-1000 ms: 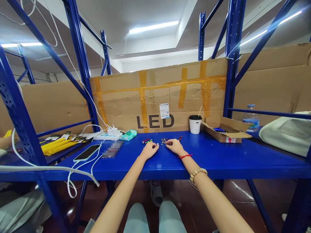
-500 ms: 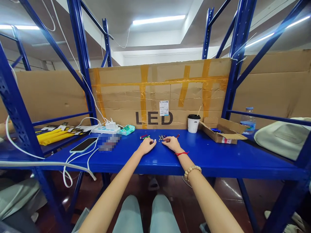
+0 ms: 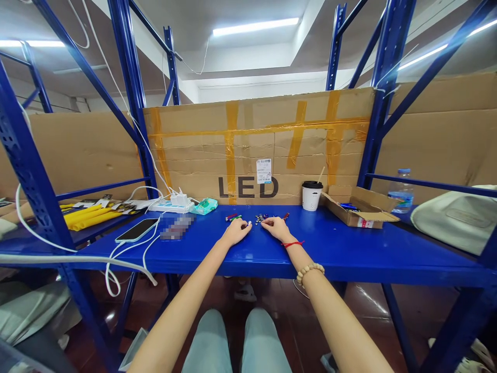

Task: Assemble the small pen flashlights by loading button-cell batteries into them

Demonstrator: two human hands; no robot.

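My left hand (image 3: 235, 232) rests low over the blue tabletop with its fingers closed. A tiny whitish spot shows at its fingertips, too small to name. Just beyond it lie small thin red and green pieces (image 3: 232, 217), partly covered by the hand. My right hand (image 3: 276, 228) is curled, fingertips down at a little heap of small shiny metallic and dark parts (image 3: 259, 219). Whatever its fingers pinch is hidden. Close behind that hand sits a dark red piece (image 3: 286, 215). The two hands are slightly apart.
A lidded paper cup (image 3: 311, 196) with a stick and an open cardboard box (image 3: 362, 213) stand at the right. On the left are a phone (image 3: 137, 230), white cables, a power strip (image 3: 171, 205) and a green packet (image 3: 204, 206). Cardboard (image 3: 186, 155) closes off the back.
The view has shifted slightly. Both hands stay at nearly the same places among the small parts, with little visible finger movement.
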